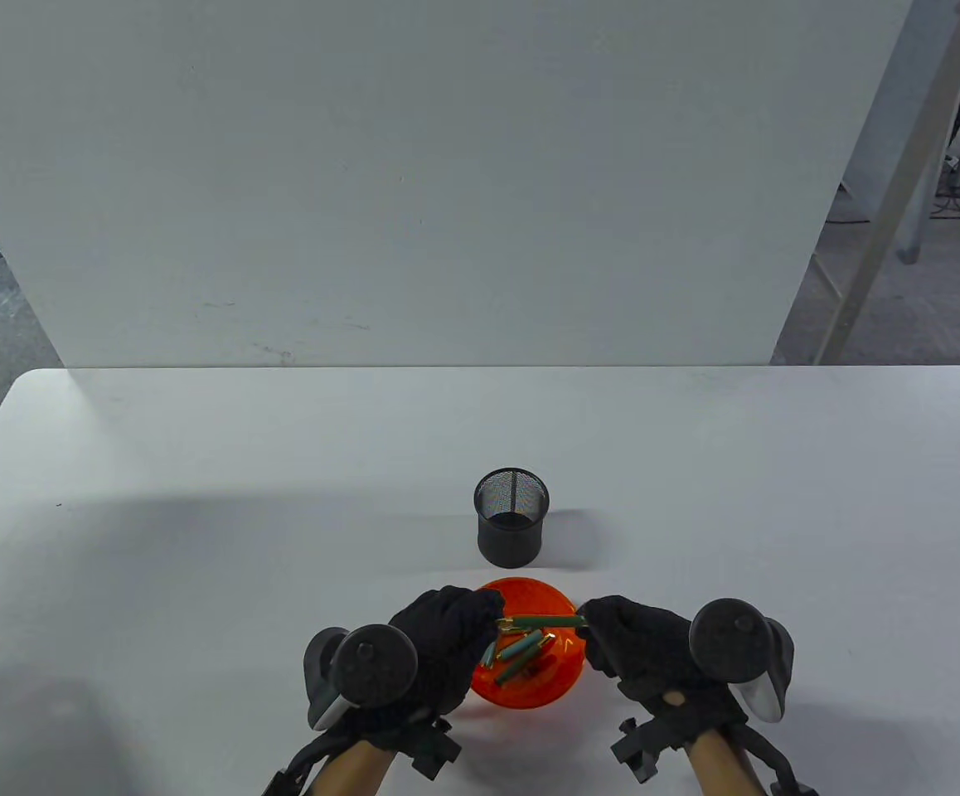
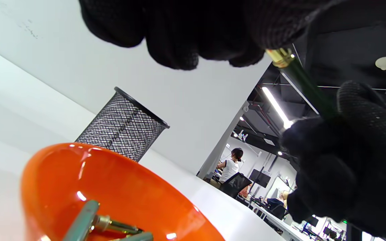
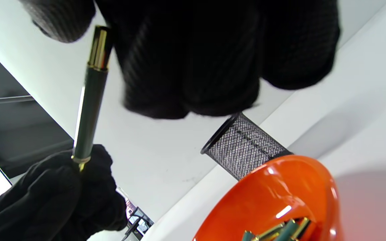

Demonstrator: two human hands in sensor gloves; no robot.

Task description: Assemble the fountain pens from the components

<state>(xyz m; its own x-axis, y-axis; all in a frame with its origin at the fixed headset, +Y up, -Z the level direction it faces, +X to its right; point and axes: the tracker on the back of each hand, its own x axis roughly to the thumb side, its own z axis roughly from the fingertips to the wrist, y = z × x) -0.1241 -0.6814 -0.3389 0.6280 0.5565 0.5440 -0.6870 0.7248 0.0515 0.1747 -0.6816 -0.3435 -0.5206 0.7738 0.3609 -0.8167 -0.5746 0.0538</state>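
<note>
Above orange bowl (image 1: 530,692), unmarked green pen (image 1: 542,622) between both hands' fingers (image 1: 480,618).

White table before a white backdrop panel

The white table (image 1: 198,497) meets a tall white panel (image 1: 414,182); grey floor (image 1: 928,290) lies beyond, and strip lights (image 2: 275,107) cross what seems an open office.

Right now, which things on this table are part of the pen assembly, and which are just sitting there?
In the job:
- dark green pen with gold trim, held between left hand and right hand
- orange plastic bowl holding loose green-and-gold pen parts

Just there:
- black mesh metal cup, standing untouched behind the bowl
- white table
</note>
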